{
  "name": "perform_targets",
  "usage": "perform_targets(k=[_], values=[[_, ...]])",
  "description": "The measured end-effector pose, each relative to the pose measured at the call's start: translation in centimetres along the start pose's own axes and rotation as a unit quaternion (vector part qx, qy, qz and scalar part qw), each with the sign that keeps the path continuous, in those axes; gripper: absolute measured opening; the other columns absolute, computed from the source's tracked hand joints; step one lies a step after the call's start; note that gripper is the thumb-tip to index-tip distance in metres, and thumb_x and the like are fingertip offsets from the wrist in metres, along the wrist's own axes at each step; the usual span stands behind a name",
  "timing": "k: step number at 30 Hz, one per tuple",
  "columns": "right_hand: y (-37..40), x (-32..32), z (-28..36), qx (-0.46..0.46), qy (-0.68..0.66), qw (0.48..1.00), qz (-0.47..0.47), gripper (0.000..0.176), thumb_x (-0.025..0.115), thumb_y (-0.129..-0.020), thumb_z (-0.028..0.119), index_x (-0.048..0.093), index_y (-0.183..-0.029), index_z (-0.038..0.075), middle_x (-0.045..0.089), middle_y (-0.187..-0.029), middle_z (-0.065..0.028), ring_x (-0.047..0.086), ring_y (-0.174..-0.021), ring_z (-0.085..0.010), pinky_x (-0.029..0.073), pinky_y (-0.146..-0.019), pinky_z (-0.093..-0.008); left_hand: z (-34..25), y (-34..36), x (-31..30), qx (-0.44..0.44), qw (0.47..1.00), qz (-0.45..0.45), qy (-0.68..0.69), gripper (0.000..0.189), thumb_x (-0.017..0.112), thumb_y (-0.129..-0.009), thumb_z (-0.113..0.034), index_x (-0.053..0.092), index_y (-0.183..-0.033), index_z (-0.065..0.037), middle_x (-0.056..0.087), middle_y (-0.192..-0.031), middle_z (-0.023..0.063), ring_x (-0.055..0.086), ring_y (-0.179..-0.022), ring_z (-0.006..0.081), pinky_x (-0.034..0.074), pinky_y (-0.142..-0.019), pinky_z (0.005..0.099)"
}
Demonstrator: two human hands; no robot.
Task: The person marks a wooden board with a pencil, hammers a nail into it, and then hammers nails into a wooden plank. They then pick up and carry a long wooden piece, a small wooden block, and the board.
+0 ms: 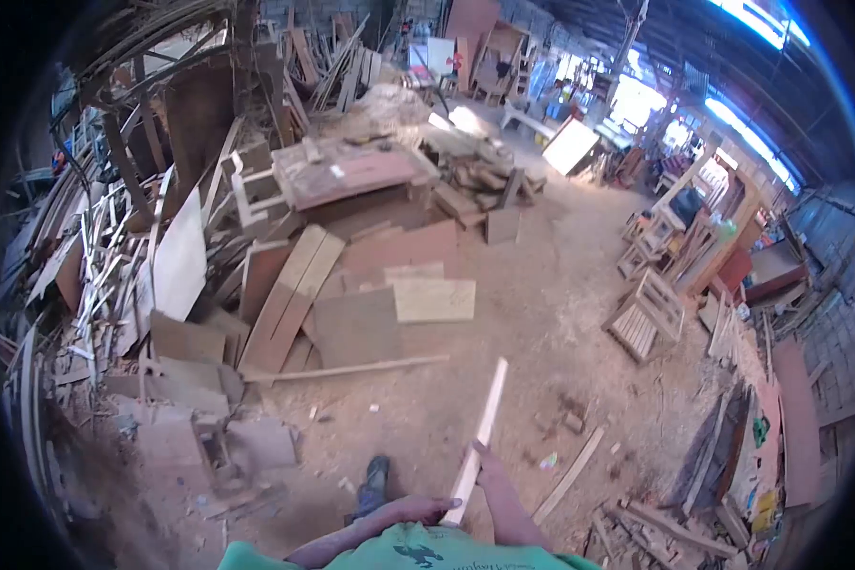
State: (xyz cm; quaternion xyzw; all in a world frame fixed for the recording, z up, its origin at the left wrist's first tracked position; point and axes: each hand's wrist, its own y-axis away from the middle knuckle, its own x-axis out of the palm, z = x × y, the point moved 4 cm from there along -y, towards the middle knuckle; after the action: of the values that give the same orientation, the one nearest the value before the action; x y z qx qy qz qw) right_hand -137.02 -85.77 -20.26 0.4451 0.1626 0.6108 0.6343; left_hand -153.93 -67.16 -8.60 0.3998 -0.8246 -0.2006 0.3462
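Observation:
A long, narrow, pale wooden strip [490, 409] points away from my body, slightly tilted to the right. Near its close end, my left hand [438, 508] is closed on it, close against the green shirt. Farther up the strip, my right hand [485, 461] grips its right edge, though some fingers are hidden behind the wood. A dark shoe [377, 472] shows on the ground to the left of the strip.
Flat boards [356, 328] lie ahead to the left, before a worktable [351, 180]. Scrap wood [95, 285] piles up at far left. A slatted wooden frame [644, 318] stands at right. A loose strip [570, 473] and offcuts [670, 529] lie on the dusty floor.

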Motion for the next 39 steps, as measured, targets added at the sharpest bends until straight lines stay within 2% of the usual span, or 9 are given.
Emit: perform_targets(k=[3,8,11,16,18,20,24,36,39], values=[[-4.0,-3.6,6.7,-0.063,-0.014,0.996,-0.056,0.034,0.077,-0.1,0.031,0.061,-0.115,0.005,0.067,-0.082,-0.013,0.069,-0.069,-0.0339,0.06,-0.06,-0.0502,-1.6,-6.5,-7.3,0.158,0.976,-0.11,-0.098,0.056,0.068,-0.102,-0.061,0.077,-0.105,-0.006,0.067,-0.081,0.0033,0.066,-0.071,0.0168,0.05,-0.059,0.0348],[-1.3,-13.1,14.8,-0.202,0.317,0.861,-0.343,0.037,0.086,-0.091,0.026,0.074,-0.119,0.004,0.076,-0.089,-0.0157,0.073,-0.079,-0.0259,0.058,-0.072,-0.0415,-9.1,-6.8,-20.8,0.026,0.893,-0.309,-0.325,0.051,0.069,-0.098,-0.05,0.079,-0.105,-0.001,0.08,-0.095,0.016,0.077,-0.089,0.0327,0.059,-0.08,0.0476],[0.6,-15.2,18.3,-0.317,0.337,0.837,-0.292,0.05,0.088,-0.086,0.024,0.074,-0.128,0.001,0.079,-0.097,-0.0146,0.074,-0.09,-0.0227,0.056,-0.08,-0.0385,-13.5,-9.0,-28.8,-0.028,0.875,-0.3,-0.38,0.049,0.07,-0.096,-0.049,0.079,-0.109,-0.003,0.08,-0.105,0.0187,0.077,-0.098,0.0379,0.059,-0.089,0.0503],[0.1,-9.3,29.6,-0.27,0.548,0.727,-0.314,0.057,0.088,-0.082,0.043,0.07,-0.127,0.013,0.077,-0.106,-0.0225,0.077,-0.099,-0.0417,0.058,-0.082,-0.0534,-27.6,-12.1,-31.2,-0.012,0.822,-0.332,-0.462,0.058,0.075,-0.093,-0.048,0.069,-0.136,-0.009,0.073,-0.133,0.0203,0.069,-0.123,0.0393,0.056,-0.1,0.0523],[-1.2,-2.8,35.2,-0.265,0.628,0.681,-0.269,0.056,0.086,-0.084,0.048,0.068,-0.124,0.014,0.076,-0.106,-0.0235,0.074,-0.102,-0.0462,0.057,-0.084,-0.0563,-33.9,-12.8,-29.4,0.167,0.729,-0.414,-0.519,0.066,0.077,-0.093,-0.046,0.061,-0.146,-0.009,0.065,-0.145,0.0231,0.065,-0.13,0.0421,0.055,-0.104,0.0523],[-3.0,3.2,39.2,-0.292,0.653,0.676,-0.179,0.066,0.09,-0.082,0.044,0.067,-0.138,0.017,0.078,-0.113,-0.0214,0.075,-0.107,-0.0425,0.058,-0.091,-0.0507,-40.2,-13.2,-27.6,0.156,0.747,-0.414,-0.495,0.077,0.08,-0.091,-0.045,0.053,-0.154,-0.011,0.056,-0.155,0.023,0.057,-0.139,0.044,0.049,-0.114,0.053],[-9.5,12.3,44.8,-0.335,0.704,0.627,-0.006,0.075,0.091,-0.081,0.048,0.067,-0.145,0.017,0.077,-0.121,-0.0209,0.074,-0.113,-0.04,0.058,-0.095,-0.0472,-50.1,-12.7,-27.3,0.265,0.553,-0.429,-0.663,0.077,0.08,-0.091,-0.048,0.053,-0.157,-0.018,0.048,-0.163,0.0192,0.038,-0.157,0.0414,0.028,-0.13,0.0583],[-24.2,33.7,53.9,-0.237,0.78,0.549,0.185,0.075,0.092,-0.08,0.042,0.066,-0.145,0.014,0.074,-0.132,-0.018,0.069,-0.122,-0.0406,0.054,-0.106,-0.0505,-54.8,-12.6,-45.9,0.148,0.654,-0.426,-0.608,0.075,0.084,-0.082,-0.049,0.063,-0.149,-0.022,0.065,-0.133,0.0133,0.058,-0.131,0.0358,0.041,-0.115,0.0529],[-28.2,38.1,56.4,-0.457,0.741,0.466,0.157,0.065,0.09,-0.083,0.032,0.068,-0.141,0.013,0.071,-0.138,-0.017,0.064,-0.13,-0.0392,0.047,-0.114,-0.0525,-56.6,-12.6,-49.7,0.132,0.674,-0.488,-0.538,0.069,0.085,-0.082,-0.048,0.068,-0.143,-0.02,0.066,-0.134,0.0114,0.056,-0.134,0.0338,0.036,-0.118,0.0549]])
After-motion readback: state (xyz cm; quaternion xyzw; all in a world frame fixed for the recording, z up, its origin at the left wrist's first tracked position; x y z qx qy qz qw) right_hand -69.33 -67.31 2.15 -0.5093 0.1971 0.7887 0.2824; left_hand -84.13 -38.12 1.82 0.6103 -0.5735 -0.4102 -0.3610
